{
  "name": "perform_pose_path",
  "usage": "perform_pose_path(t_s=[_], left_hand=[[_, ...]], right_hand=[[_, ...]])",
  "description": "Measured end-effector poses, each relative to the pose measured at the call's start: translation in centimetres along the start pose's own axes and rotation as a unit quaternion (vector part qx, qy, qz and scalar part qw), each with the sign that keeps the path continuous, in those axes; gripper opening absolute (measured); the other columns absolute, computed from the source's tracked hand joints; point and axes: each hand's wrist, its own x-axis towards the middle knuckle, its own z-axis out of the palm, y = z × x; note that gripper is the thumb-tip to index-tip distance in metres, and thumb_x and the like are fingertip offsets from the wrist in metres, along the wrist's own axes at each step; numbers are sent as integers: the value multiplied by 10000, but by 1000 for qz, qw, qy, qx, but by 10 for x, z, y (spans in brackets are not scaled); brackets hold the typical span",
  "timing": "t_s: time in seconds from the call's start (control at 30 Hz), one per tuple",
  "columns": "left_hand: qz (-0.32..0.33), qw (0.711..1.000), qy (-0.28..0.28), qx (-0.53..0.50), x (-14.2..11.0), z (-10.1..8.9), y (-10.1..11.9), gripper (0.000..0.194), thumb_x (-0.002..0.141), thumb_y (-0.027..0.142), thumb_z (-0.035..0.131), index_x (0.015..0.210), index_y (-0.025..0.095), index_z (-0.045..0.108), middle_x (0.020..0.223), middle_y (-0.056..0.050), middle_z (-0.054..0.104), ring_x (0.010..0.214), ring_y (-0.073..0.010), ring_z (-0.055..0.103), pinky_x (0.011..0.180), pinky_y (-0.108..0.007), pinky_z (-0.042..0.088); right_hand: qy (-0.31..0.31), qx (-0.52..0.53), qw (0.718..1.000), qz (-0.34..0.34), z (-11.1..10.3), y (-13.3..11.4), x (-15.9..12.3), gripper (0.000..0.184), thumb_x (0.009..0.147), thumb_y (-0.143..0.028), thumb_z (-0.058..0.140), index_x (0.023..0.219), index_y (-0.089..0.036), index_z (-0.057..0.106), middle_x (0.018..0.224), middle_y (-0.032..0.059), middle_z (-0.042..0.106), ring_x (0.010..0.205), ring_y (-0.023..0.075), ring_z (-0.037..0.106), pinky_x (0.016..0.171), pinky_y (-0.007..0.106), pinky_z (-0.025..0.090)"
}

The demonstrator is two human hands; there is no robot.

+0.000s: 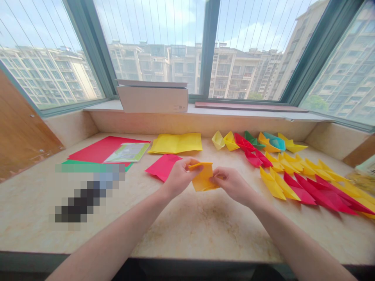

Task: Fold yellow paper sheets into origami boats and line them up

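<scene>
A small piece of folded orange-yellow paper [202, 179] is held up over the stone counter between my two hands. My left hand [181, 171] pinches its upper left edge between thumb and fingers. At the paper's right side, my right hand [230, 180] grips the edge with closed fingertips. Under and behind my left hand lies a pink-red sheet [160, 168], partly covered by that hand. Just beyond it rests a stack of yellow paper [177, 143] with a crease down the middle.
Folded paper boats in several colours fill the right side, including red boats [316, 192] and yellow boats [278, 183]. On the left are red sheets [96, 149], a clear-and-green packet [129, 151], a green sheet [84, 166] and a blurred-out item [84, 199]. A white box [152, 98] stands on the sill.
</scene>
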Motion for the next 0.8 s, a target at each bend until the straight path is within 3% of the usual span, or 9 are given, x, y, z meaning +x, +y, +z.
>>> perform_pose_path(t_s=[0.17,0.27,0.4,0.5,0.63,0.73,0.8], left_hand=[[-5,1000,-16,14,-1,-2,2,295,860,422,624,886,144,718,847,-46,723,740,-174,658,640,-245,494],[12,999,-9,29,0,-3,1,262,832,369,663,978,153,692,934,-57,737,812,-197,688,689,-263,526],[17,996,-57,64,1,-4,-5,229,832,282,633,1026,166,672,999,-67,738,904,-223,704,765,-306,550],[30,988,-63,136,1,-5,-11,242,813,217,614,1045,166,661,1016,-72,733,929,-224,697,781,-322,550],[99,967,-16,233,-1,-4,-14,473,762,189,662,1229,170,588,1193,-107,681,1041,-237,658,867,-360,529],[136,951,-76,267,-7,1,-11,443,790,234,662,1226,175,612,1169,-102,701,1050,-239,658,914,-361,503],[138,942,-113,283,-12,5,-7,336,822,262,636,1149,191,666,1070,-77,736,973,-227,679,850,-329,505]], right_hand=[[38,-38,999,-6,-6,-2,1,118,848,-215,587,851,-201,704,858,18,742,812,193,674,735,305,508],[81,-63,995,-15,-10,-1,2,138,862,-233,587,939,-216,700,944,29,738,866,204,674,774,329,511],[119,-54,991,-14,-16,9,6,230,859,-264,609,1078,-230,668,977,41,725,870,208,673,773,343,518],[118,-28,992,-20,-18,15,9,322,823,-277,659,1139,-219,638,874,28,722,794,196,673,728,328,523],[112,-77,990,-40,-17,14,8,278,801,-256,684,1074,-211,664,793,13,722,731,184,655,692,315,511],[86,-114,987,-70,-13,9,4,233,813,-207,670,1044,-231,678,849,13,745,759,180,663,707,309,508],[60,-121,987,-91,-11,5,1,221,823,-181,663,1036,-241,678,853,4,749,764,172,668,722,304,509]])
